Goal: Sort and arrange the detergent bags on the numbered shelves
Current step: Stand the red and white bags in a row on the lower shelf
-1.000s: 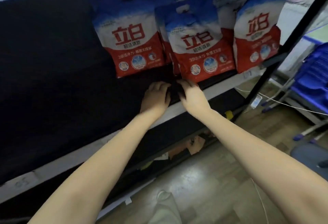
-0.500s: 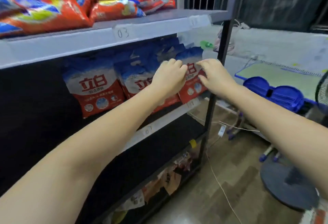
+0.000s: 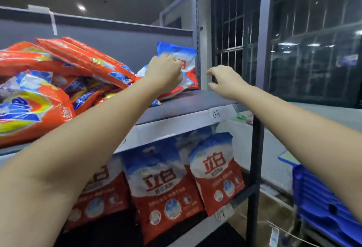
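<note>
**Operator:** Red-white-and-blue plastic is crumpling under my left hand [image 3: 164, 72]. The fingers are curling tight into the upper part of a detergent bag [image 3: 181, 64], which is standing at the right end of the upper shelf [image 3: 188, 103], close by the corner post [image 3: 196, 37].

**Monitor:** And your other hand?

**Operator:** My right hand [image 3: 225, 81] is hovering just right of that bag, fingers loosely hooked, thumb apart, holding nothing and not touching the bag.

**Monitor:** A second ago you were down on the lower shelf.

**Operator:** Yes. Both hands were working at the row there, and now they are up one level. I am reading that as the lower row being settled and a stray of the same kind being fetched from above.

**Monitor:** How is the bag looking?

**Operator:** Soft and creased, blue top, white middle with red characters, red bottom. It is matching the standing bags [image 3: 166, 184] on the lower shelf [image 3: 197, 233] below the 04 label [image 3: 216, 114]. Beside it, the orange bags [image 3: 35, 107] are lying in a loose heap across the left of the upper shelf, one overlapping another.

**Monitor:** So it is mis-shelved?

**Operator:** I am judging so; it is looking like the odd one among the orange ones.
</note>
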`<control>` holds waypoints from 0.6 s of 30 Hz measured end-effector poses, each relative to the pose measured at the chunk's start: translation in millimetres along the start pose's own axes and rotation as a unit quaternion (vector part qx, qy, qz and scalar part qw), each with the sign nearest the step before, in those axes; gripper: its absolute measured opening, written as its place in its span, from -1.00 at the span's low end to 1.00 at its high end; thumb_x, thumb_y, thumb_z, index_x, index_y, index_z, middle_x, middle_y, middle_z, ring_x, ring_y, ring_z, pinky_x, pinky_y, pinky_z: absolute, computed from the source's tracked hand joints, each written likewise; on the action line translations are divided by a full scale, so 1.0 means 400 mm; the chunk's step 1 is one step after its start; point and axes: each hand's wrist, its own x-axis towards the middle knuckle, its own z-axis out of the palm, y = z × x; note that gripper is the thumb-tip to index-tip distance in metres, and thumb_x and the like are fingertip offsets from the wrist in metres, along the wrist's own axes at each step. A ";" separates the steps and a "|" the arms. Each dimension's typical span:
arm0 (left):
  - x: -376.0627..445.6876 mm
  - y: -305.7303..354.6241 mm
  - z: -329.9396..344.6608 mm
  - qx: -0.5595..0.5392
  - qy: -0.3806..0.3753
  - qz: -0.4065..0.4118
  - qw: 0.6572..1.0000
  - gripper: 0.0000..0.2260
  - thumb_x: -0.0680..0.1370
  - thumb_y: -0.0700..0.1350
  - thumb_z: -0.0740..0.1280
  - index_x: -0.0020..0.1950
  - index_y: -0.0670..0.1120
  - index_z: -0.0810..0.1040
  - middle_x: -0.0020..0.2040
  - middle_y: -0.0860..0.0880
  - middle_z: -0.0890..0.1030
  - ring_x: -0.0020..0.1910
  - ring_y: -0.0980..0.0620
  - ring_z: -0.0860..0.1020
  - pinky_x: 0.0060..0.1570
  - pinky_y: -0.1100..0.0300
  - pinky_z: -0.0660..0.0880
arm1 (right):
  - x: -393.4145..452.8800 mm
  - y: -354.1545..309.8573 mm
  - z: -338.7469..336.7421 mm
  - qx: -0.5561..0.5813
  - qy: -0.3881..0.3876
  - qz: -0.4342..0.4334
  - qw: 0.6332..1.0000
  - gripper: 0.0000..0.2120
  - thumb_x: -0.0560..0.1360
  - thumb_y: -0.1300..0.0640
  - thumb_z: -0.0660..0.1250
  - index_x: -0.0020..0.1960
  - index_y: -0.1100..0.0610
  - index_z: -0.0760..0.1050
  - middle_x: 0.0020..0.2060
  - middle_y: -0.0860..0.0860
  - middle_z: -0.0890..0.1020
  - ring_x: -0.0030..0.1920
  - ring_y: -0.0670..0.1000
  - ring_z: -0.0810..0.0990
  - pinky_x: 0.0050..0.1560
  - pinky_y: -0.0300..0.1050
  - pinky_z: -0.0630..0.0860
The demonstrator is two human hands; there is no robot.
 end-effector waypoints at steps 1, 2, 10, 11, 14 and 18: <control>0.023 -0.020 0.019 -0.002 -0.011 -0.018 1.000 -0.75 0.59 -0.11 0.14 0.14 -0.17 0.52 0.13 -0.18 0.55 0.13 -0.19 0.47 -0.02 0.04 0.38 | 0.037 0.004 0.014 0.000 -0.005 -0.006 1.000 -0.63 0.54 0.16 0.22 0.33 0.23 0.40 0.25 0.22 0.46 0.29 0.21 0.39 0.31 0.03 0.30; 0.045 -0.037 0.039 -0.001 -0.021 -0.031 0.999 -0.75 0.60 -0.10 0.13 0.15 -0.16 0.52 0.13 -0.18 0.54 0.13 -0.19 0.47 -0.01 0.04 0.38 | 0.072 0.008 0.029 0.003 -0.008 -0.011 1.000 -0.64 0.54 0.16 0.22 0.32 0.23 0.40 0.24 0.21 0.47 0.27 0.21 0.41 0.29 0.04 0.32; 0.172 -0.093 0.202 0.023 -0.133 -0.111 0.985 -0.67 0.60 -0.01 0.11 0.21 -0.13 0.53 0.14 -0.16 0.53 0.10 -0.16 0.49 -0.13 0.08 0.33 | 0.302 0.045 0.164 0.105 -0.082 -0.001 0.991 -0.68 0.56 0.12 0.21 0.26 0.24 0.44 0.20 0.17 0.53 0.16 0.16 0.49 0.00 -0.14 0.36; 0.185 -0.095 0.218 0.025 -0.144 -0.119 0.982 -0.67 0.60 -0.01 0.11 0.20 -0.13 0.53 0.13 -0.16 0.53 0.09 -0.16 0.50 -0.13 0.09 0.33 | 0.330 0.048 0.179 0.128 -0.091 0.009 0.988 -0.68 0.57 0.09 0.20 0.25 0.25 0.45 0.19 0.17 0.54 0.12 0.15 0.49 -0.02 -0.14 0.35; 0.215 -0.113 0.256 0.008 -0.168 -0.175 0.970 -0.67 0.61 0.01 0.11 0.21 -0.12 0.53 0.14 -0.14 0.54 0.09 -0.15 0.51 -0.09 0.09 0.38 | 0.419 0.045 0.227 0.298 -0.136 0.086 0.941 -0.61 0.58 0.00 0.19 0.26 0.25 0.41 0.14 0.15 0.54 -0.03 0.11 0.50 -0.07 -0.13 0.41; 0.223 -0.118 0.315 -0.023 -0.198 -0.232 0.952 -0.66 0.60 0.01 0.11 0.24 -0.11 0.52 0.20 -0.16 0.54 0.16 -0.17 0.49 0.05 0.06 0.41 | 0.493 0.035 0.274 0.490 -0.212 0.158 0.830 -0.55 0.54 -0.03 0.28 0.31 0.21 0.33 0.14 0.17 0.52 0.06 0.16 0.60 -0.07 -0.07 0.54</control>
